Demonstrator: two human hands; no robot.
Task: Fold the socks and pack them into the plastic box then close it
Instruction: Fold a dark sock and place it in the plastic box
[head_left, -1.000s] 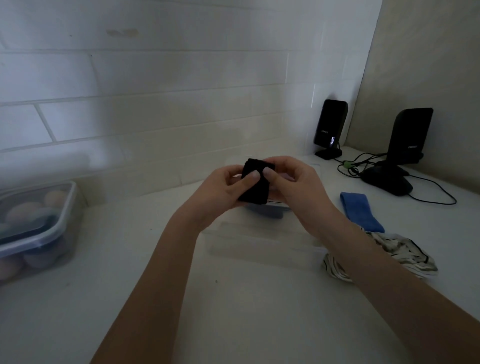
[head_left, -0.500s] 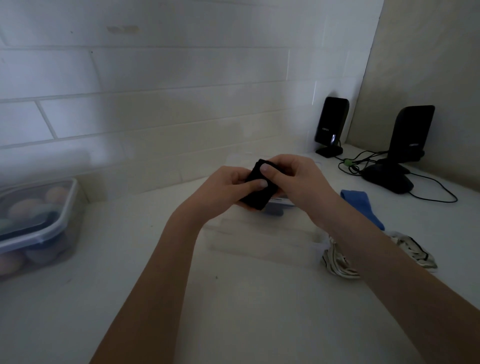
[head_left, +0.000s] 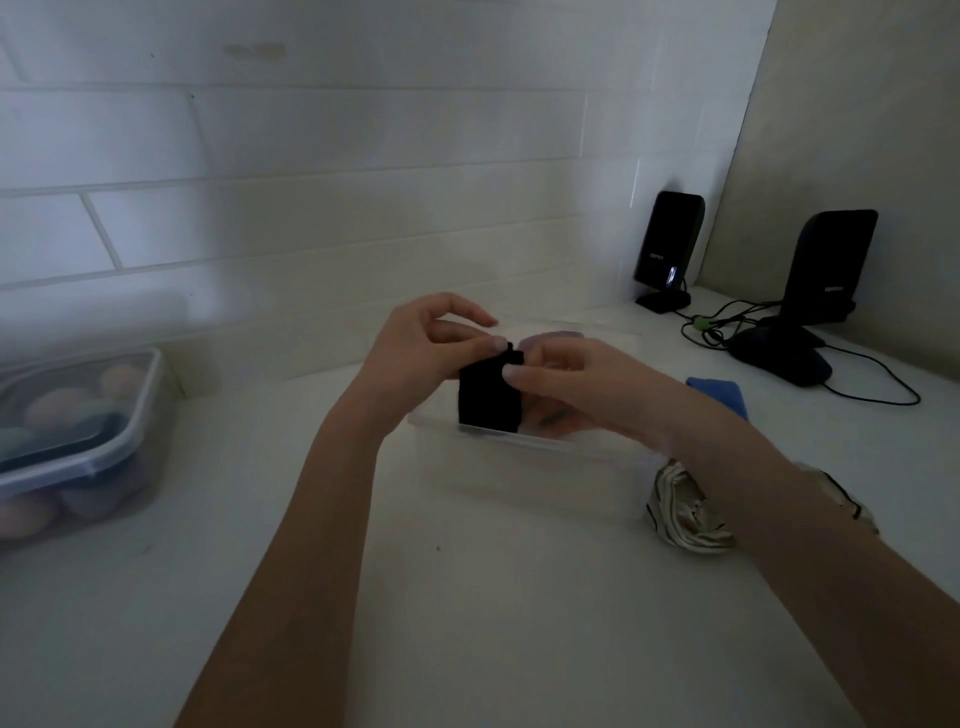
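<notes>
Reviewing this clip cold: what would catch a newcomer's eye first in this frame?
First, the two hands at centre: the left hand and right hand both pinch the top of a folded black sock over the open clear plastic box. Next, the two black speakers in the far right corner, and a lidded container at the left edge. A striped sock and a blue sock lie right of the box.

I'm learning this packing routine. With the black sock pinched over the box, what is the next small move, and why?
Probably lower the black sock into the clear box and let go: both hands pinch its top edge, and it hangs folded over the open box.
</notes>
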